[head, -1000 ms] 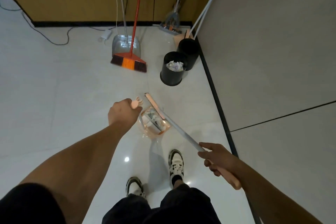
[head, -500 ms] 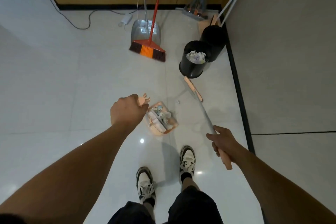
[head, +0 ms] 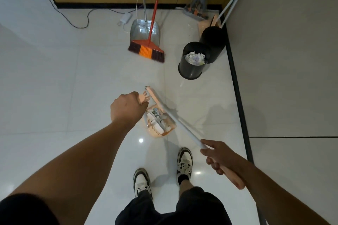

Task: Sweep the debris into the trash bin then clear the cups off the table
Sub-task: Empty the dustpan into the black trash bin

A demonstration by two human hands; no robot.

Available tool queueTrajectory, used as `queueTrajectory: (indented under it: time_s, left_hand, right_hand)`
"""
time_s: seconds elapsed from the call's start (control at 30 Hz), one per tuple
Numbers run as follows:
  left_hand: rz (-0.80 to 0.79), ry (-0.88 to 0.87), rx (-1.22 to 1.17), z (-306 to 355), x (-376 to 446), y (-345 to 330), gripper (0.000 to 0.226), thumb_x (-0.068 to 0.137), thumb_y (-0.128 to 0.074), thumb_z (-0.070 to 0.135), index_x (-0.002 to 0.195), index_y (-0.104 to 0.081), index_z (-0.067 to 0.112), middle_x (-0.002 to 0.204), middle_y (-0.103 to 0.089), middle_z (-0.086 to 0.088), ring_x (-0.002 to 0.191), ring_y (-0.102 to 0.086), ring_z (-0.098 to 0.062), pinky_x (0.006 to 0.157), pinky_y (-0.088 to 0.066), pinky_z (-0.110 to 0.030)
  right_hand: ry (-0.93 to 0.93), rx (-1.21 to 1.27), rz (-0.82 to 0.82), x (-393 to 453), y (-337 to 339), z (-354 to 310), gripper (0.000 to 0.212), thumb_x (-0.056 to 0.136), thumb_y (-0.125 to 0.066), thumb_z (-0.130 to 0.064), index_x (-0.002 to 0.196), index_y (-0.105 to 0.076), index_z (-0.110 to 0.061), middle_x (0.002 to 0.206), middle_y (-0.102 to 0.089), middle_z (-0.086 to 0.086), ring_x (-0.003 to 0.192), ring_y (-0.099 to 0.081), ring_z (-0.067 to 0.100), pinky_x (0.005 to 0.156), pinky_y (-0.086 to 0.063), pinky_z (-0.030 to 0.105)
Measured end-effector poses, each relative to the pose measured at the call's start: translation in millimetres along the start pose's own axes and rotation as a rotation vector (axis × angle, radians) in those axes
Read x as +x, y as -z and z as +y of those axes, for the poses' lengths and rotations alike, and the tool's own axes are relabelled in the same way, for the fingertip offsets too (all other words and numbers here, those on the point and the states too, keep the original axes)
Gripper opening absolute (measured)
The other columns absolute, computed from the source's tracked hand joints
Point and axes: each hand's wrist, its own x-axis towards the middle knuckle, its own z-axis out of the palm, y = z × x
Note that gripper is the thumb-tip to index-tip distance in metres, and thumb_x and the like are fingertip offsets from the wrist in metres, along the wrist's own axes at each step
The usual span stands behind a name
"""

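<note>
Broom (head: 157, 99) head has swung back over the dustpan (head: 159, 124); right hand (head: 217, 157) grips it.

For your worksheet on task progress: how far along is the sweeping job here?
Done: debris sits in the pink dustpan. In hand: left hand holds its handle, right hand grips the broom. Left: emptying into the black bin, already holding paper; no cups or table visible.

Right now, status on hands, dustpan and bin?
Left hand grips dustpan handle; right hand grips broom. Pink dustpan loaded with debris. Trash bin ahead, path unobstructed.
</note>
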Motion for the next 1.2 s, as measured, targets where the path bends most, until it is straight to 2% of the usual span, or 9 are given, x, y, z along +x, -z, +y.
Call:
queueTrajectory:
  time_s: [0.17, 0.4, 0.6, 0.8, 0.9, 0.97, 1.03, 1.1, 1.2]
  left_hand:
    - [0.005, 0.029, 0.005, -12.6, -6.1, -0.3, 0.032, 0.082, -0.054, 0.054, 0.074, -0.052, 0.024, 0.059, -0.046, 0.006, 0.06, -0.05, -0.025, 0.052, -0.031, -0.027]
    - [0.008, 0.05, -0.033, -23.0, -22.3, -3.7, 0.035, 0.08, -0.055, 0.055, 0.069, -0.048, 0.023, 0.058, -0.048, 0.007, 0.054, -0.046, -0.019, 0.049, -0.026, -0.024]
    - [0.04, 0.09, -0.125, -37.1, -42.6, 11.3, 0.04, 0.08, -0.057, 0.058, 0.063, -0.046, 0.024, 0.056, -0.051, 0.007, 0.054, -0.049, -0.016, 0.05, -0.033, -0.025]
    - [0.15, 0.006, -0.183, -31.6, -24.0, 75.6, 0.04, 0.082, -0.058, 0.06, 0.064, -0.048, 0.025, 0.056, -0.054, 0.008, 0.054, -0.051, -0.012, 0.049, -0.034, -0.023]
    - [0.196, -0.075, -0.203, -20.0, -6.4, 120.0, 0.041, 0.081, -0.058, 0.062, 0.067, -0.049, 0.026, 0.06, -0.056, 0.006, 0.06, -0.056, -0.017, 0.052, -0.041, -0.026]
    - [0.257, -0.127, -0.235, -7.9, 4.1, 148.0, 0.039, 0.078, -0.057, 0.065, 0.064, -0.047, 0.029, 0.058, -0.055, 0.008, 0.06, -0.055, -0.018, 0.049, -0.037, -0.025]
    - [0.326, -0.161, -0.273, 5.6, 16.6, 174.9, 0.041, 0.076, -0.055, 0.067, 0.06, -0.047, 0.03, 0.056, -0.054, 0.009, 0.059, -0.053, -0.018, 0.048, -0.032, -0.026]
    - [0.377, -0.212, -0.276, 22.6, 33.4, 200.6, 0.043, 0.076, -0.054, 0.069, 0.062, -0.05, 0.029, 0.056, -0.056, 0.008, 0.059, -0.055, -0.017, 0.049, -0.035, -0.026]
    - [0.43, -0.292, -0.255, 56.2, 61.9, 230.6, 0.04, 0.079, -0.057, 0.067, 0.068, -0.055, 0.029, 0.056, -0.056, 0.012, 0.055, -0.053, -0.007, 0.046, -0.034, -0.023]
  right_hand:
    - [0.014, 0.083, 0.058, 5.5, -1.8, -2.7, 0.013, 0.091, -0.067, -0.022, 0.095, -0.067, -0.034, 0.062, -0.05, 0.006, 0.045, -0.04, 0.014, 0.043, -0.034, 0.024]
    - [0.005, 0.124, 0.11, 14.4, -9.3, 11.2, 0.014, 0.092, -0.067, -0.021, 0.103, -0.065, -0.03, 0.061, -0.053, 0.006, 0.044, -0.042, 0.014, 0.042, -0.036, 0.023]
    - [0.016, 0.108, 0.141, -6.0, -19.6, 7.9, 0.014, 0.09, -0.068, -0.02, 0.101, -0.064, -0.027, 0.061, -0.053, 0.006, 0.045, -0.044, 0.013, 0.043, -0.038, 0.023]
    - [0.091, 0.18, 0.215, -32.6, -31.5, -19.3, 0.03, 0.089, -0.071, -0.02, 0.115, -0.057, -0.024, 0.062, -0.053, 0.008, 0.044, -0.041, 0.013, 0.043, -0.036, 0.022]
    - [0.192, 0.244, 0.207, -52.4, -34.1, -39.6, 0.025, 0.086, -0.072, -0.02, 0.1, -0.052, -0.016, 0.061, -0.046, 0.006, 0.046, -0.036, 0.014, 0.042, -0.031, 0.023]
    - [0.26, 0.276, 0.218, -65.2, -31.5, -54.8, 0.024, 0.085, -0.071, -0.021, 0.097, -0.052, -0.014, 0.06, -0.044, 0.005, 0.045, -0.033, 0.014, 0.041, -0.027, 0.022]
    - [0.307, 0.3, 0.248, -75.6, -26.7, -68.9, 0.024, 0.086, -0.071, -0.02, 0.102, -0.054, -0.014, 0.058, -0.046, 0.004, 0.043, -0.033, 0.012, 0.04, -0.026, 0.02]
    - [0.347, 0.342, 0.284, -81.8, -17.2, -80.7, 0.031, 0.087, -0.073, -0.021, 0.11, -0.053, -0.016, 0.057, -0.049, 0.004, 0.041, -0.035, 0.012, 0.039, -0.027, 0.019]
    - [0.391, 0.363, 0.323, -85.8, 3.7, -104.2, 0.04, 0.088, -0.072, -0.021, 0.122, -0.051, -0.016, 0.057, -0.051, 0.005, 0.041, -0.039, 0.013, 0.04, -0.03, 0.02]
